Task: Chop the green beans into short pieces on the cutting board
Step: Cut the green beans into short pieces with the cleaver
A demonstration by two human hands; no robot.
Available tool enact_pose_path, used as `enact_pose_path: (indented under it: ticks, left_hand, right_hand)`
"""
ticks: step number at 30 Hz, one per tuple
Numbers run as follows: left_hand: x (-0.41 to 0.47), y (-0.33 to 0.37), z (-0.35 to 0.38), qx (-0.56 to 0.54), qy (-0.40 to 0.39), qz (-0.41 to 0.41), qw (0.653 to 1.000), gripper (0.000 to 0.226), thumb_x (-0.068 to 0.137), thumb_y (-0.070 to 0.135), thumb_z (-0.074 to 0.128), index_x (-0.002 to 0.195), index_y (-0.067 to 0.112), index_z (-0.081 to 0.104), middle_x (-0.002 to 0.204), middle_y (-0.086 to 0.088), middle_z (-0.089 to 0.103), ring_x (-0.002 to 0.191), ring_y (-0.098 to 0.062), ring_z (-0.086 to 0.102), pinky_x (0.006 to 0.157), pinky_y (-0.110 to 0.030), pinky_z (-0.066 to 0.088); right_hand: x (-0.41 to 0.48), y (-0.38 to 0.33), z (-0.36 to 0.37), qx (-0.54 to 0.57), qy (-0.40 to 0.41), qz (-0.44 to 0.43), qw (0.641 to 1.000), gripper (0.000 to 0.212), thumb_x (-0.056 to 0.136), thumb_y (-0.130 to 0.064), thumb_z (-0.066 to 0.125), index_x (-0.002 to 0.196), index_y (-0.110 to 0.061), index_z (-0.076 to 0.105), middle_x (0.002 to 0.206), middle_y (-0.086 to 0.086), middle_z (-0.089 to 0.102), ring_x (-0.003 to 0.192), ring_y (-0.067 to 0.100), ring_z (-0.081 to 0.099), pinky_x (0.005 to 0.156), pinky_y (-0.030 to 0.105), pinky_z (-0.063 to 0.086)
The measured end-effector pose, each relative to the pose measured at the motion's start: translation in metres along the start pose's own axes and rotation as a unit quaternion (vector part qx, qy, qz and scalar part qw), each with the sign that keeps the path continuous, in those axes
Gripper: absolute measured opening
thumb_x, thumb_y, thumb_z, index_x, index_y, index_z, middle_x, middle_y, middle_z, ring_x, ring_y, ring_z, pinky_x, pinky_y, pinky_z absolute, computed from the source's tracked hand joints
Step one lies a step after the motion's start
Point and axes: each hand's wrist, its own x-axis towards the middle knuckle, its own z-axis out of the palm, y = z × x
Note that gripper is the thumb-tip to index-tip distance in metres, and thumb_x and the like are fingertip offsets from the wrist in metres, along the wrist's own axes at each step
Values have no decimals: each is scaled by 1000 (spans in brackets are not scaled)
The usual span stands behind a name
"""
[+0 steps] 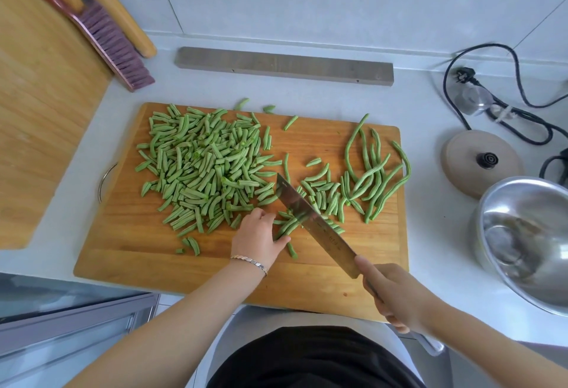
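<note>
Mostly done tbh: big cut pile, few whole beans left, left hand holding a bunch, right hand gripping cleaver.

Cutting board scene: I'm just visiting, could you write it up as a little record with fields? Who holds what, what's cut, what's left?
Left hand: holds a bunch of beans down on the cutting board
Right hand: grips the cleaver, blade across that bunch
Already cut: big pile of short pieces on the board's left half
Still whole: long beans on the board's right side
Off the board: stray pieces on the counter past the far edge
Nearby: steel bowl to the right
</note>
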Motion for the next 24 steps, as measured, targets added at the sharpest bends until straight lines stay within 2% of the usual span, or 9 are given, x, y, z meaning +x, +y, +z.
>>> enact_pose_path:
  ticks: [5, 8, 11, 15, 19, 24]
  left_hand:
    - [-3, 7, 7, -31, 3, 5, 999, 33, 91, 34, 54, 112, 11, 63, 116, -4, 52, 95, -18, 57, 79, -26, 47]
    - [-1, 7, 9, -41, 4, 6, 999, 32, 92, 31, 54, 110, 7, 64, 115, -6, 52, 95, -20, 58, 79, -26, 46]
    - [-1, 7, 11, -41, 1, 9, 999, 32, 92, 30, 54, 108, 5, 65, 115, -6, 53, 97, -21, 58, 80, -26, 45]
    - [0, 7, 11, -42, -1, -5, 999, 32, 91, 31, 55, 102, 4, 67, 114, -7, 53, 97, -22, 58, 77, -27, 45]
    - [1, 8, 9, -38, -6, -18, 999, 33, 91, 32, 55, 101, 3, 67, 114, -6, 53, 96, -22, 58, 75, -27, 45]
    - [0, 5, 8, -54, 2, -28, 998, 29, 90, 32, 57, 100, 7, 68, 110, -5, 55, 88, -21, 59, 71, -28, 47]
  right_hand:
    - [4, -3, 7, -41, 18, -4, 999, 53, 90, -62, 29, 67, -14, 32, 39, -9, 28, 31, 6, 22, 35, 16, 25]
    - [10, -6, 11, -67, 27, -5, 997, 54, 89, -63, 27, 68, -14, 33, 47, -4, 32, 35, 8, 25, 39, 18, 28]
    - [15, -3, 16, -98, 38, -12, 994, 56, 89, -64, 24, 70, -13, 37, 54, -2, 37, 46, 10, 30, 51, 22, 31]
    - [24, 0, 24, -116, 58, -28, 991, 55, 89, -64, 23, 65, -15, 30, 58, 1, 34, 55, 14, 31, 60, 27, 31]
    - [29, 1, 26, -99, 62, -38, 992, 55, 88, -65, 25, 64, -16, 29, 57, 1, 34, 53, 13, 30, 57, 27, 30]
    - [26, 6, 15, 3, 29, -28, 999, 52, 89, -62, 33, 66, -15, 32, 45, -7, 28, 34, 8, 21, 39, 20, 22]
